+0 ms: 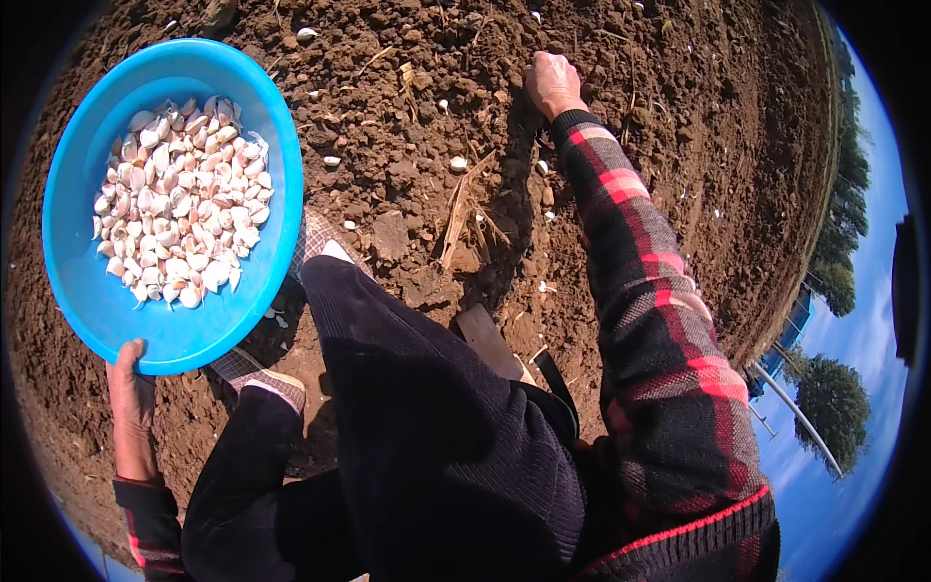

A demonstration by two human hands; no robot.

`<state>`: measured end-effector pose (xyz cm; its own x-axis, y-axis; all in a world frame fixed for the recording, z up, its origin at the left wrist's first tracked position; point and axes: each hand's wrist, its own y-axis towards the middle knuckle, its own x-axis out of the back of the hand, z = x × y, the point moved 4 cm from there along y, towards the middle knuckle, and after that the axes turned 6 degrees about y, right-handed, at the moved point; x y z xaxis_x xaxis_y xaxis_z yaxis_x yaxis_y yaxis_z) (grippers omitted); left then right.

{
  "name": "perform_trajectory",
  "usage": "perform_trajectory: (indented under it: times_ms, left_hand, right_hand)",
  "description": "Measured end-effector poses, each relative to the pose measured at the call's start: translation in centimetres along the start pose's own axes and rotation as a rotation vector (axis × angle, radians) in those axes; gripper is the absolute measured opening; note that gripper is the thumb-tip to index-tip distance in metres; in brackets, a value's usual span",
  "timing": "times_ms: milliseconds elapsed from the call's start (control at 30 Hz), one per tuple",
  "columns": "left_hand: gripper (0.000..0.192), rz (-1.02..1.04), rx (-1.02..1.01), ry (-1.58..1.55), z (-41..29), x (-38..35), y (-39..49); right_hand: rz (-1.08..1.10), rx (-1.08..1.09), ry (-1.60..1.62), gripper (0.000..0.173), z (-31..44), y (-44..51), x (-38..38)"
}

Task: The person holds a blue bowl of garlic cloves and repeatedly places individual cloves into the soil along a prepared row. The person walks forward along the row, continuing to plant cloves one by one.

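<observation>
My left hand (133, 411) grips the near rim of a blue plastic basin (204, 331), its thumb over the edge and its other fingers hidden beneath. Inside the basin lies a heap of peeled-apart garlic cloves (178, 204), pale and pinkish. Farther forward and to the right, my right hand (555, 84) is down at the loose brown soil (393, 94), fingers curled. Its fingertips are hidden, so whether a clove is between them cannot be seen. Single garlic cloves dot the ground, including one white clove (458, 164) in the middle and another clove (542, 167) beside my right sleeve.
Dry plant stalks (458, 211) lie on the cloddy soil before my knees. A flat wooden piece (489, 338) shows beside my thigh. My checked shoes (273, 382) rest on the ground under and beside the basin. Trees (833, 415) and sky stand beyond the field's right edge.
</observation>
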<state>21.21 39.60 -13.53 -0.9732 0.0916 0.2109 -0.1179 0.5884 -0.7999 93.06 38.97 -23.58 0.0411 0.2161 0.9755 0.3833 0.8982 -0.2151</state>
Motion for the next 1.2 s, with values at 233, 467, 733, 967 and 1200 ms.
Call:
perform_trajectory:
  times_ms: [233, 467, 733, 967, 1200]
  left_hand:
    - [0.064, 0.054, -0.030, 0.023, -1.6, -2.0, -1.4]
    - [0.058, 0.027, -0.034, 0.028, -1.4, -3.1, -1.6]
    - [0.049, 0.057, -0.089, 0.165, -3.7, -3.1, -2.9]
    - [0.048, 0.074, -0.109, 0.097, -3.5, -3.5, -2.6]
    - [0.052, 0.125, -0.049, 0.062, -3.1, -3.6, -2.3]
  right_hand:
    - [-0.019, -0.171, -0.036, 0.015, 1.2, 0.2, 0.0]
    - [-0.355, 0.033, 0.042, 0.015, 3.7, 0.0, 4.9]
    - [0.153, 0.715, 0.807, 0.009, 33.0, -3.6, 12.1]
    - [-0.040, 0.994, 0.688, 0.034, 43.0, -3.1, 7.6]
    - [0.092, 0.849, 0.899, 0.032, 41.9, -2.6, 7.6]
